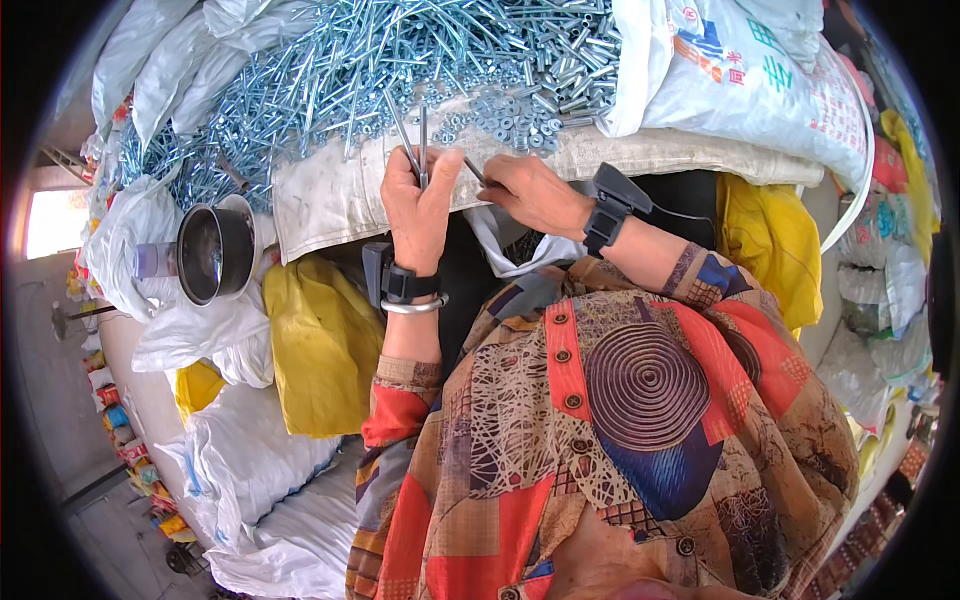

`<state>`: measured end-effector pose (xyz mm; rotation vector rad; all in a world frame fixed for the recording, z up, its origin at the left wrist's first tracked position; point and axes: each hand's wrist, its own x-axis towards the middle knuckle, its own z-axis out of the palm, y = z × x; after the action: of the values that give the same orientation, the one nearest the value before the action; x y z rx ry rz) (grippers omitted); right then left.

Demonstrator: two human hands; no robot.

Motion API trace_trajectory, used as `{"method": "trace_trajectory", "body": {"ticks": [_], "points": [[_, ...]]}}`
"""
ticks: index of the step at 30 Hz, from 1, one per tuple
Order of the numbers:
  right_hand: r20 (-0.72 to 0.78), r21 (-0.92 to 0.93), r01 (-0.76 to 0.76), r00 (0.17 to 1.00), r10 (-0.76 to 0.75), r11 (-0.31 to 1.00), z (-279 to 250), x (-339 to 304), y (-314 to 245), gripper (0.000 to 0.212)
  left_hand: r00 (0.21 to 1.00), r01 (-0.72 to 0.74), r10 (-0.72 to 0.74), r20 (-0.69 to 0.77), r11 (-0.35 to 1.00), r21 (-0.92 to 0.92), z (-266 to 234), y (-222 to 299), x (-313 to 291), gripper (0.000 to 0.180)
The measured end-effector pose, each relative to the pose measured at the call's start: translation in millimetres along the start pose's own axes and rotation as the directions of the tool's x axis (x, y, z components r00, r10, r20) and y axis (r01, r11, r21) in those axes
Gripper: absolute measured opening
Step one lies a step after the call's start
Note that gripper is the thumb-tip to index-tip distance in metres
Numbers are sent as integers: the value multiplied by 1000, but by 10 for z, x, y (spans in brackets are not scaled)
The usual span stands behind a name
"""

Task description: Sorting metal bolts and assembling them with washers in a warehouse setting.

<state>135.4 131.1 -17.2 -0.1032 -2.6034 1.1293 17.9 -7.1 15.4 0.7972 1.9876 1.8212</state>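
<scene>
My left hand (418, 205) is closed around long thin silver bolts (403, 130), which stick up past its fingers. Just to its right, my right hand (540, 195) pinches a short thin dark metal rod (474, 172), with its tip pointing toward the left hand. Both hands are held over the near edge of a whitish cloth (330, 195). Beyond them spreads a heap of long silver bolts (330, 65). Metal sleeves (575, 65) lie at the heap's right side, and loose washers (525, 125) lie closer to my right hand.
A dark round pot (205, 258) stands at the left, beside white plastic sacks (240, 460). Yellow cloth or bags hang on the left (320, 345) and right (765, 245). A printed white woven sack (740, 85) borders the heap at the far right.
</scene>
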Motion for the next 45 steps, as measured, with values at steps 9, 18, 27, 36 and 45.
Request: {"method": "trace_trajectory", "body": {"ticks": [9,18,27,36,45], "points": [[-263,-303,30,958,-114,952,-565,228,561,21,974,226,-214,71,923,-311,43,-164,-255,21],[-149,-556,-150,986,80,817,-636,388,682,22,966,257,-233,110,912,-320,137,-306,-392,20],[-62,893,-85,949,309,441,-496,163,252,28,956,288,-252,151,905,-312,214,-338,-494,28],[-146,934,21,934,327,356,-381,-6,101,28,968,239,-209,139,936,-260,278,-346,-564,27],[-177,857,-44,910,375,513,3,-175,-2,40,960,280,-272,67,921,-272,343,-375,-583,24]]}}
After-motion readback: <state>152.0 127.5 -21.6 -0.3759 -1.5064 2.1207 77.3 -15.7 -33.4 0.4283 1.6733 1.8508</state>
